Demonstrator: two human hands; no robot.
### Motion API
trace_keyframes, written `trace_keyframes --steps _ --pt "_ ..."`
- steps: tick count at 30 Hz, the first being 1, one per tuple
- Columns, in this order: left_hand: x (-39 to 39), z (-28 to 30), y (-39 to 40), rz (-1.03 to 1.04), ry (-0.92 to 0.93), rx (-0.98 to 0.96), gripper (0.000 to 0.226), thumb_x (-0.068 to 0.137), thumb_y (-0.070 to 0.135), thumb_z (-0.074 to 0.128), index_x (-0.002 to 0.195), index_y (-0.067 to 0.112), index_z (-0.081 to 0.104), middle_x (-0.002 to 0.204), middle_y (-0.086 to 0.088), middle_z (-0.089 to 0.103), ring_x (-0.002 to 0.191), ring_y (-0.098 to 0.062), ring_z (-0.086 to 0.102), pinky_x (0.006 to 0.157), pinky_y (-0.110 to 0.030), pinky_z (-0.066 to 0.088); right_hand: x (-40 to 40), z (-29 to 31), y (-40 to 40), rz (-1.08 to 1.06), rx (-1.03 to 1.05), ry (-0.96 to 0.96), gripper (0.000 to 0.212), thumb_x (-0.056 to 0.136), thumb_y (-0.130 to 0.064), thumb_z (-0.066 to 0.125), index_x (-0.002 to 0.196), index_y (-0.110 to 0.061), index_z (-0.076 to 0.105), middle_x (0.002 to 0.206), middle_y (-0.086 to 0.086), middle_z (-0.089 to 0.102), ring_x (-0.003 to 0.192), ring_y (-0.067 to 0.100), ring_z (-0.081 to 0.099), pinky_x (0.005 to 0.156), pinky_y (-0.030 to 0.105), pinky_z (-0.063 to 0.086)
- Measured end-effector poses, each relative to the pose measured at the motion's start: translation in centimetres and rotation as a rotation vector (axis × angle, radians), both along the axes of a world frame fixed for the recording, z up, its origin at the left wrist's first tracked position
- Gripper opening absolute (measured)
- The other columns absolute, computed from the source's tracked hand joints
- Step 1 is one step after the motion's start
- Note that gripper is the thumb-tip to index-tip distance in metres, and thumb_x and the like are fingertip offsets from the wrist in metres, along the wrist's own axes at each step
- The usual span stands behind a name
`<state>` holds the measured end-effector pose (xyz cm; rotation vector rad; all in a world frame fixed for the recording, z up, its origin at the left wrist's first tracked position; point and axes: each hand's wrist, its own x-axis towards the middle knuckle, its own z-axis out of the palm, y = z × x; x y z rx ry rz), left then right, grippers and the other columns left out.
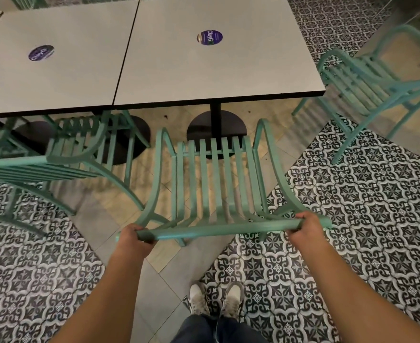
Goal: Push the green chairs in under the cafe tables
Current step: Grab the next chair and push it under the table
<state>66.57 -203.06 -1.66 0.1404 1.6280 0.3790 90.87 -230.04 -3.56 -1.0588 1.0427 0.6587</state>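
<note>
Both hands grip the top rail of the middle green chair (213,184): left hand (133,237) curled round the rail's left end, right hand (303,227) curled round near its right end. Chair is mint-green metal, slatted seat and back, curved armrests both sides, seen from above and behind. It faces the right cafe table (216,60), seat front close to the table's near edge but not under it, just before the black pedestal base (216,129). Left chair (55,157), same make, sits angled at the left cafe table (50,70), front part tucked under the edge. Third green chair (377,90) stands to the right of the right table, well apart from the held one, turned sideways. Tables are light grey square tops with dark edges, butted side by side, each with a round purple sticker (209,37). Floor (352,194) is black-and-white patterned tile, with plain beige tiles under the tables and a plain grey strip toward the person. Person's pale sneakers (216,298) and dark trousers show at bottom centre.
</note>
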Motion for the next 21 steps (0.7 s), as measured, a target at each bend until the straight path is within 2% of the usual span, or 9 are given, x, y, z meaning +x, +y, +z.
trace_keyframes --steps 3,9,13,18,21 --pt "0.8 0.0 0.2 0.015 0.02 0.005 0.03 0.084 -0.001 0.05 0.114 0.003 0.046 0.116 -0.012 0.05 0.109 -0.03 0.057 0.094 -0.046 0.05 0.9 -0.1 0.6 -0.001 -0.003 -0.014 0.014 0.084 0.001 0.051 0.092 -0.01 0.048 0.119 0.009 0.052 0.107 0.027 0.057 0.098 0.037 0.05" --pt "2.6 -0.1 1.4 0.033 0.003 0.008 0.034 0.087 0.002 0.051 0.12 0.005 0.047 0.115 -0.012 0.05 0.111 -0.029 0.057 0.094 -0.044 0.051 3.2 -0.7 2.2 0.021 -0.014 -0.032 0.015 0.083 -0.001 0.051 0.094 -0.01 0.048 0.116 0.007 0.051 0.109 0.023 0.054 0.099 0.034 0.049" --pt "4.1 -0.2 2.7 0.026 0.004 0.034 0.033 0.09 0.004 0.052 0.122 0.005 0.045 0.118 -0.014 0.049 0.113 -0.031 0.055 0.095 -0.045 0.05 4.6 -0.7 3.5 0.002 -0.013 -0.024 0.012 0.084 -0.001 0.051 0.091 -0.009 0.047 0.111 0.007 0.048 0.1 0.021 0.054 0.096 0.034 0.05" --pt "6.1 -0.6 5.2 0.037 -0.011 0.038 0.025 0.089 0.004 0.053 0.112 0.005 0.044 0.12 -0.013 0.049 0.112 -0.03 0.055 0.089 -0.043 0.053 6.2 0.0 5.5 0.028 -0.02 -0.031 0.007 0.088 -0.004 0.051 0.091 -0.01 0.048 0.106 0.008 0.048 0.101 0.022 0.054 0.096 0.032 0.05" --pt "7.6 -0.8 7.0 0.047 -0.021 0.019 0.03 0.088 0.005 0.053 0.117 0.006 0.046 0.124 -0.013 0.05 0.111 -0.031 0.056 0.084 -0.043 0.054 7.6 0.0 6.9 -0.001 -0.026 -0.035 0.008 0.088 -0.005 0.052 0.091 -0.01 0.047 0.111 0.007 0.052 0.098 0.02 0.057 0.091 0.03 0.053"
